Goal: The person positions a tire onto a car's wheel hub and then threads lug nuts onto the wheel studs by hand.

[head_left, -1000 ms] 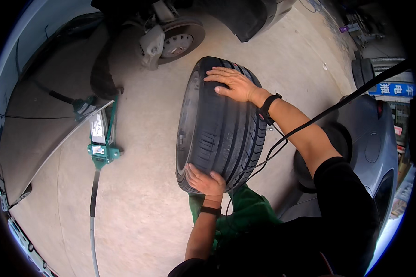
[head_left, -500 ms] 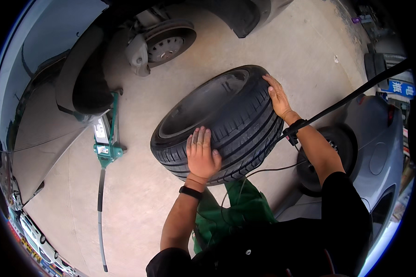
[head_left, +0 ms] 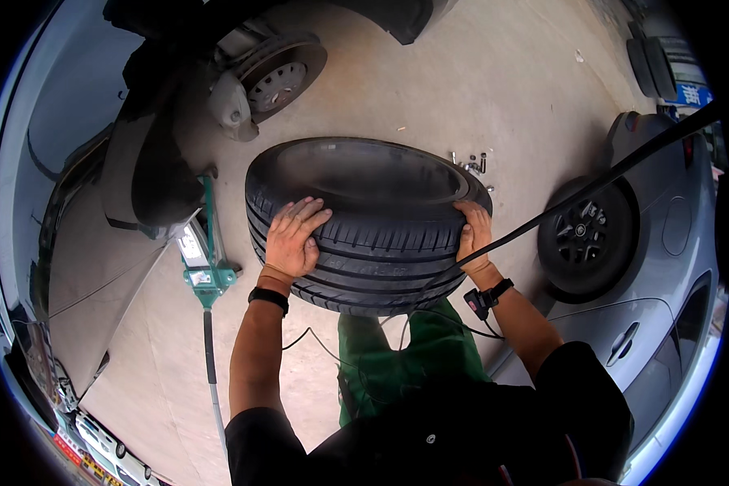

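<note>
A car wheel (head_left: 364, 263) with a black grooved tyre leans tilted in front of my legs, the hollow back of its rim facing up and away. My left hand (head_left: 294, 236) lies over the left part of the tread, fingers curled over the tyre's upper edge. On the right, my right hand (head_left: 475, 235) grips the same edge, fingertips on the sidewall. Whether the wheel's underside touches the floor is hidden. Beyond it, a bare brake disc (head_left: 282, 87) with its caliper (head_left: 229, 107) shows under the car's wheel arch.
A green floor jack (head_left: 211, 275) stands at the left by the car, its handle reaching toward me. Several small metal parts (head_left: 474, 164) lie behind the wheel. A silver car (head_left: 664, 235) stands at the right. A black cable (head_left: 320, 338) runs near my legs.
The wheel has turned and swung left, its rim now facing more straight away from me. Both hands moved left with it, the right one also nearer. The small metal parts came into sight.
</note>
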Available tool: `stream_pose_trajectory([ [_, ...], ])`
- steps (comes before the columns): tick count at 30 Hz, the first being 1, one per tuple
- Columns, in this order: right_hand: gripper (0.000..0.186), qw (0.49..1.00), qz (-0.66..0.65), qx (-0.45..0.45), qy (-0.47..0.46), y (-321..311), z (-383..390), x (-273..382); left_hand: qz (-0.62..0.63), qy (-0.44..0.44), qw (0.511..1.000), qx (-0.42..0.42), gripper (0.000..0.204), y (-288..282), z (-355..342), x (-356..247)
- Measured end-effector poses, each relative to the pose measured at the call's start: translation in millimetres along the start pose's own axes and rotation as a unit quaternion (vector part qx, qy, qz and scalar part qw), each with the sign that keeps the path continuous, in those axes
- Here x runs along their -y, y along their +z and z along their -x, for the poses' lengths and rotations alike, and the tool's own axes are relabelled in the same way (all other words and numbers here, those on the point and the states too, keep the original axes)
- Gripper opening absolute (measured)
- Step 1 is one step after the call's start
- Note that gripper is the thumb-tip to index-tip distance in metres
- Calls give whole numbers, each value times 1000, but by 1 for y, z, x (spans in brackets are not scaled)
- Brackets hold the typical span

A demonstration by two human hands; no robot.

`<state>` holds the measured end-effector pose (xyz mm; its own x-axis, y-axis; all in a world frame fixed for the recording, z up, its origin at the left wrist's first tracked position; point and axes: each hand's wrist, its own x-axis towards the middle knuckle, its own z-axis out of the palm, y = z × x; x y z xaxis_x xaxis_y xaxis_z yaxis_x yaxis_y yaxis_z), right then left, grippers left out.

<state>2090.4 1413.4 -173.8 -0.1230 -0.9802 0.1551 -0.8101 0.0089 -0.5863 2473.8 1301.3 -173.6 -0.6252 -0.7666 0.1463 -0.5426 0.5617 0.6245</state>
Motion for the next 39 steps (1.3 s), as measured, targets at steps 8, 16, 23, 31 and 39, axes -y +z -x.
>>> stream_pose_trajectory([
  [8, 41, 996, 38, 45, -63, 46, -25, 125, -40, -144, 982, -115, 51, -9, 127, 64],
  [16, 39, 962, -3, 145, -232, 77, -109, 158, -25, -286, 921, -263, 59, 35, 192, 32],
  [23, 27, 921, -23, 240, -306, 90, -216, 117, -33, -357, 859, -364, 60, 92, 133, -39],
  [31, 35, 923, -12, 266, -278, 79, -313, 46, -114, -376, 863, -317, 61, 105, 11, -95],
  [39, 37, 961, -23, 216, -171, 46, -312, -41, -108, -303, 913, -251, 64, 90, -51, -87],
])
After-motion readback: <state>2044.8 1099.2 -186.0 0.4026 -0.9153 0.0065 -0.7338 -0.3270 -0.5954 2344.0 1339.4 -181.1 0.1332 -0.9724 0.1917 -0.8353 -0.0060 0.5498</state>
